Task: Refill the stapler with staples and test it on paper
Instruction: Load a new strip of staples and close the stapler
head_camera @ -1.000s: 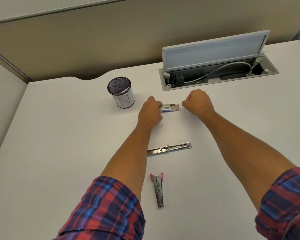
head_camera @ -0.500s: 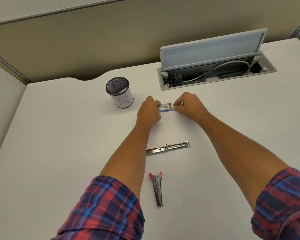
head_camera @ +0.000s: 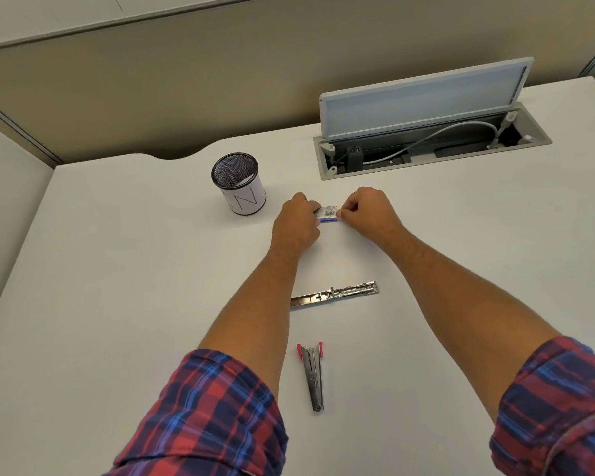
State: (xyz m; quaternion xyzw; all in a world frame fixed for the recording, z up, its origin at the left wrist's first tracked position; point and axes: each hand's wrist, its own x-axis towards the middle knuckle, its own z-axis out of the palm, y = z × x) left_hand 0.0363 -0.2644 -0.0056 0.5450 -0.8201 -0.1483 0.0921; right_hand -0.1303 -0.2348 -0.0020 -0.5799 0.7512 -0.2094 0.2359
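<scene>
My left hand [head_camera: 298,223] and my right hand [head_camera: 366,209] meet at the far middle of the white desk [head_camera: 117,269], both clamped on the small staple box [head_camera: 327,214]: the left grip curls round its left end, and the right grip pinches its right end between thumb and fingertips. The box lies level between the two hands, just above or on the desk surface; I cannot tell which. The stapler lies in two pieces nearer to me. Its long metal staple tray [head_camera: 335,294] lies crosswise between my forearms, apart from both, and the stapler body [head_camera: 312,374] with its pink tips lies lengthwise closer to my chest, just beside my left plaid sleeve [head_camera: 203,413]. To the left of my left hand, near but not touching, stands a mesh pen cup [head_camera: 238,183]. Beyond my right hand the cable hatch [head_camera: 433,146] is sunk into the desk with its lid [head_camera: 423,97] propped up, and its near rim lies a little way from my knuckles. The curved back edge of the desk runs behind the cup, against a beige partition [head_camera: 220,80]. Wide bare surface spreads to the left of the cup and to the right of my right forearm, as far as the desk edges.
</scene>
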